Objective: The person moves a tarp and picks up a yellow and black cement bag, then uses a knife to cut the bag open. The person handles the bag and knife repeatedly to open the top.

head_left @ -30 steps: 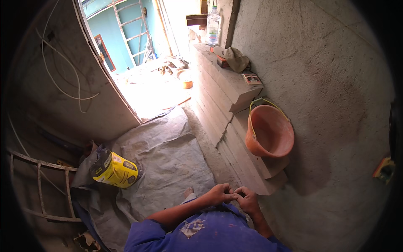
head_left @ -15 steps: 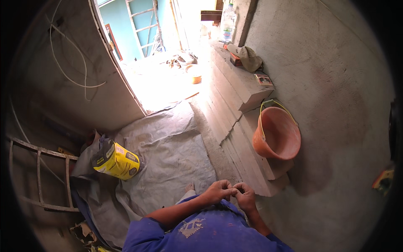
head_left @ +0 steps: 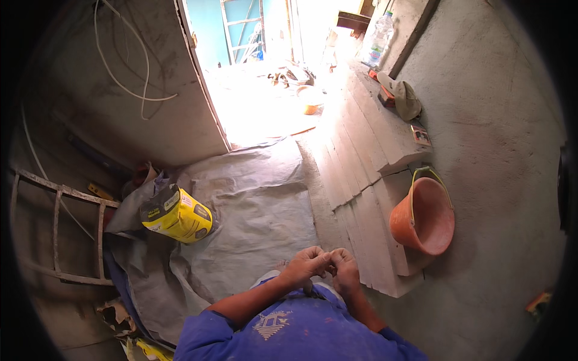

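Observation:
My left hand and my right hand meet in front of my blue shirt. Fingertips of both are pinched together and touch each other. Whatever they hold, if anything, is too small to make out. Nearest on the right is a stack of pale grey blocks. An orange bucket with a yellow-green handle sits tilted on the stack's near part. Below and beyond my hands spreads a grey sheet on the floor.
A yellow and black bag stands on the sheet at left. Beside it, a metal ladder-like frame leans near the wall. A cap and a clear plastic bottle rest on the blocks' far end. Beyond lies a bright doorway.
The view has shifted, so the blocks, bucket and doorway sit farther right in it. My hands stay together, fingers still pinched, with a slight change in finger position.

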The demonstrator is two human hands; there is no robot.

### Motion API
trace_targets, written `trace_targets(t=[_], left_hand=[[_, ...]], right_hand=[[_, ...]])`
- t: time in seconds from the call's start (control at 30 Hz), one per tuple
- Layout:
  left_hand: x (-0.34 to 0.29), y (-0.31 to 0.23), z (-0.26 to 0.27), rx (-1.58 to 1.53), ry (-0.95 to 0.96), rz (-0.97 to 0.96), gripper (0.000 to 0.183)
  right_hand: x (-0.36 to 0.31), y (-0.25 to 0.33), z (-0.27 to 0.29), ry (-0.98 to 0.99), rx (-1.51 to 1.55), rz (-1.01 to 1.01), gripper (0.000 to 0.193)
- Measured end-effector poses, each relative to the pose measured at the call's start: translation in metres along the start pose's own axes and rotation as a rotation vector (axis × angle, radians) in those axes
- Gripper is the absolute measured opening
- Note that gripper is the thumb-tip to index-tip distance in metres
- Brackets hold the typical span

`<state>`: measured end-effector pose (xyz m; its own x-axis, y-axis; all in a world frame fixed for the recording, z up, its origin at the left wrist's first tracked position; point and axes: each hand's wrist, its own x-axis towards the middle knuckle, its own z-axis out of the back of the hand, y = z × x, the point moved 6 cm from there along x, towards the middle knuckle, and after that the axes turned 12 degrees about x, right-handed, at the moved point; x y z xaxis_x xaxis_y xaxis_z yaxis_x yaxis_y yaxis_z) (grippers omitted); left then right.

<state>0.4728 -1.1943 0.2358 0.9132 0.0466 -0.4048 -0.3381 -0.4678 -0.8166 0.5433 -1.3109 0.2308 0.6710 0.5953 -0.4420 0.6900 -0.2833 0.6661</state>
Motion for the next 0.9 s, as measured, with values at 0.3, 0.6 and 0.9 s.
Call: trace_targets(t=[0.3, 0.6, 0.9], left_hand=[[0.044, -0.033, 0.099, -0.169, -0.138, 0.01, 0.016], [0.169, -0.1, 0.245, -0.055, -0.463, 0.001, 0.032], [0.178, -0.16, 0.424, 0.063, -1.132, -0.007, 0.018]], right_hand=[[0.088, 0.018, 0.029, -0.269, -0.056, -0.013, 0.011], [0.293, 0.059, 0.002, -0.322, -0.154, -0.137, 0.014], [0.544, 0.125, -0.157, 0.08, -0.502, -0.075, 0.015]])
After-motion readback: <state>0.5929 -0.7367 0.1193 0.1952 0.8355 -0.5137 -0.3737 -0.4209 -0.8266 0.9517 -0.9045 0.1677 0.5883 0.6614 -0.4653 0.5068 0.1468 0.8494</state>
